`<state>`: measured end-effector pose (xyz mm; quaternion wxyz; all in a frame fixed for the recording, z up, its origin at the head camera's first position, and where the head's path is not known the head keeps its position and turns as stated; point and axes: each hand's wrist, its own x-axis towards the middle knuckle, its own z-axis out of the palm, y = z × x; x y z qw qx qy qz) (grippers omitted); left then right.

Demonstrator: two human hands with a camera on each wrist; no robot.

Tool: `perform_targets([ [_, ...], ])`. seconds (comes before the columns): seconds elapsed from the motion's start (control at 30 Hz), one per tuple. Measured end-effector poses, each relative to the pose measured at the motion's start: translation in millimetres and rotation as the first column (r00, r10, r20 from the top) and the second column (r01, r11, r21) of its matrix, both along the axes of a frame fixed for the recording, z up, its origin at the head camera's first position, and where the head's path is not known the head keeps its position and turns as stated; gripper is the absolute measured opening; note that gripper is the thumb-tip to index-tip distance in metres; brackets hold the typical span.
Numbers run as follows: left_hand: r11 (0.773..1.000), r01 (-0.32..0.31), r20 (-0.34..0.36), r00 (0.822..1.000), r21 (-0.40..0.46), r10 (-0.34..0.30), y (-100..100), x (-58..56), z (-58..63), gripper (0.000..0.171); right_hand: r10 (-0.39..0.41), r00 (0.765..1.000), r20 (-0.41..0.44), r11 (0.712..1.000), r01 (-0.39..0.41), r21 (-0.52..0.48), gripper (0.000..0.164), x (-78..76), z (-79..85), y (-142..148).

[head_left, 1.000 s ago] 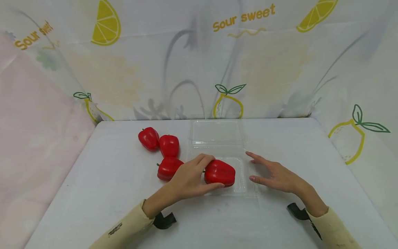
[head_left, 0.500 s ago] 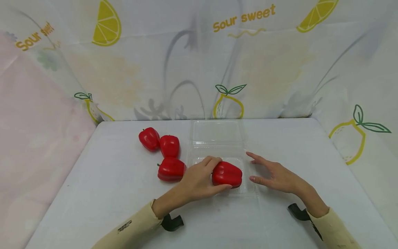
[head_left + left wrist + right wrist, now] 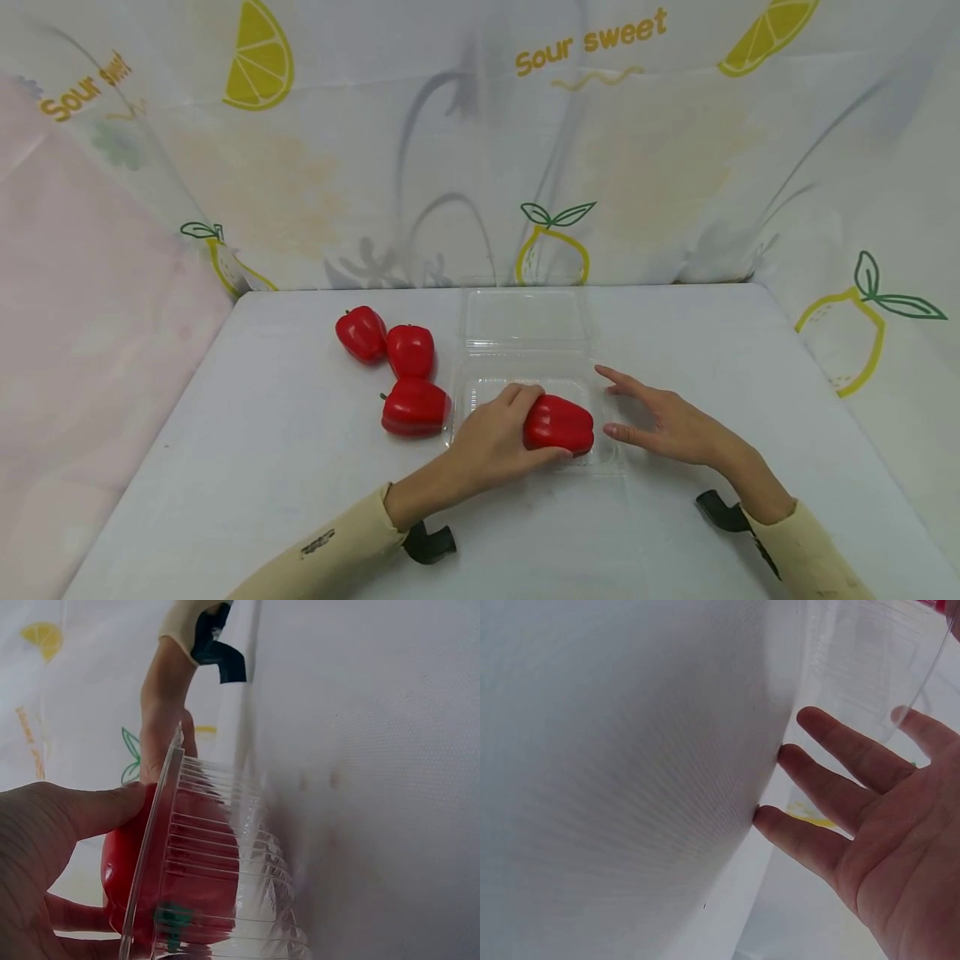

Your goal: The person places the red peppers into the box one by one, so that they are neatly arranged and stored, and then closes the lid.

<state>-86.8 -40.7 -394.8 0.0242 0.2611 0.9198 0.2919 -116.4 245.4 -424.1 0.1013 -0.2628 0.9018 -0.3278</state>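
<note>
My left hand [image 3: 491,442] grips a red bell pepper [image 3: 558,425], thumb on the near side and fingers on the far side. The pepper lies within the base of a clear plastic clamshell box [image 3: 472,392], toward its right end. In the left wrist view the red pepper [image 3: 202,870] shows through the box's ribbed wall [image 3: 225,825], green stem low down. My right hand [image 3: 667,425] is spread beside the box's right side, holding nothing. Its fingers [image 3: 825,780] are extended in the right wrist view, close to the box's edge and the table.
Three more red bell peppers stand left of the box: one at the back [image 3: 362,335], a middle one [image 3: 411,352] and a near one [image 3: 415,408]. The box's lid [image 3: 525,321] lies folded open behind its base. A lemon-print cloth [image 3: 450,167] rises behind the white table [image 3: 262,467].
My left hand has carried the bell pepper rightward and slightly nearer, deeper into the box's right part. The right hand stays almost where it was.
</note>
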Motion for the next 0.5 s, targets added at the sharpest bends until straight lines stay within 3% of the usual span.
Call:
perform_targets([
  [0.5, 1.000, 0.010, 0.016, 1.000, -0.018, -0.010, 8.3, 1.5, -8.6, 0.074, 0.008, 1.000, 0.000, 1.000, -0.008, -0.009, 0.078, -0.4, -2.4, 1.0],
])
